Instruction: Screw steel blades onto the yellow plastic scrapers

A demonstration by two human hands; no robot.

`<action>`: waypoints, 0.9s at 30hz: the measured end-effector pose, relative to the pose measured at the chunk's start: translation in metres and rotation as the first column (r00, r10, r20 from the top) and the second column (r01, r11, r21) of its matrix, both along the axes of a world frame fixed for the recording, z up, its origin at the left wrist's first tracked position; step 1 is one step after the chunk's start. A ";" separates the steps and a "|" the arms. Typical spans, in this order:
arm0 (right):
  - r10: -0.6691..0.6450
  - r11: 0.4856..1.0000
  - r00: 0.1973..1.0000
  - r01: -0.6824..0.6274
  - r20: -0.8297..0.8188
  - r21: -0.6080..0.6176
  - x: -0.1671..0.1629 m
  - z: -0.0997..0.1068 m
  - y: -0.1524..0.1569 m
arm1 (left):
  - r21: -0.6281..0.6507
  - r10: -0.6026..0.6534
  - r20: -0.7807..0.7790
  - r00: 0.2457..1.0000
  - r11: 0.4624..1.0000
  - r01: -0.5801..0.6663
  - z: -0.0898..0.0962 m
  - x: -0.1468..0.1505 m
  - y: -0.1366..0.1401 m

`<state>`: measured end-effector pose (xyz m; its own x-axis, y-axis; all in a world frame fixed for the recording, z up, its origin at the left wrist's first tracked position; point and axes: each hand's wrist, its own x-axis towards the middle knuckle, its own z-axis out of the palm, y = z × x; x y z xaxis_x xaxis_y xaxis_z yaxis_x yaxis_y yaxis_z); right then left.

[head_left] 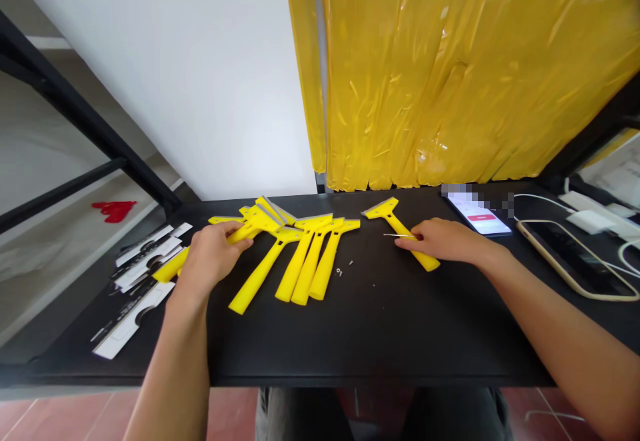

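Note:
My left hand (207,254) is closed around the neck of a yellow scraper (263,219), whose head points to the right above other scrapers. A yellow handle end (173,266) shows left of the wrist. Several more yellow scrapers (290,281) lie side by side with their handles toward me. On the right, my right hand (437,240) pinches a thin metal rod (397,235), its grip hidden by the fingers. Beneath that hand lies a separate yellow scraper (385,210), head toward the back left. Tiny metal screws or nuts (339,272) rest between the hands.
White and black cards (133,321) are piled at the left of the black table (360,354). A lit phone (477,213), a second phone in a pale case (575,258) and white cables with a charger (590,221) occupy the right. Yellow plastic sheeting (425,94) hangs behind.

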<state>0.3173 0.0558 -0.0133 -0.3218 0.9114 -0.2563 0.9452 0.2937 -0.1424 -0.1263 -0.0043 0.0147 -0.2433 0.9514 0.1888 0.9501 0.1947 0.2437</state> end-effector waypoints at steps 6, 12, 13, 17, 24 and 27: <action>-0.003 1.000 1.000 0.003 -0.006 0.013 -0.001 0.000 -0.001 | 0.060 -0.039 -0.101 0.994 0.997 0.045 -0.011 0.015 -0.008; 0.006 1.000 1.000 -0.006 -0.029 0.014 0.000 -0.001 0.000 | 0.020 -0.068 -0.108 0.992 0.997 0.071 -0.020 0.013 -0.008; 0.005 1.000 1.000 -0.005 -0.030 0.014 0.000 -0.001 0.000 | 0.018 -0.075 -0.114 0.991 0.997 0.078 -0.022 0.012 -0.007; 0.003 1.000 1.000 -0.002 -0.024 0.012 0.001 -0.001 0.000 | 0.053 -0.130 -0.151 0.980 0.989 0.140 -0.026 0.010 -0.006; -0.016 1.000 1.000 0.016 0.007 0.001 -0.001 0.002 -0.002 | 0.232 -0.211 -0.229 0.950 0.936 0.264 -0.022 0.016 -0.010; -0.016 1.000 1.000 0.016 0.018 -0.005 0.000 0.003 -0.002 | 0.301 -0.150 -0.201 0.968 0.931 0.206 -0.018 0.016 -0.012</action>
<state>0.3171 0.0540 -0.0104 -0.3024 0.9152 -0.2665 0.9523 0.2778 -0.1265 -0.1105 -0.0159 -0.0030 -0.0125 0.8594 0.5111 0.9946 -0.0420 0.0949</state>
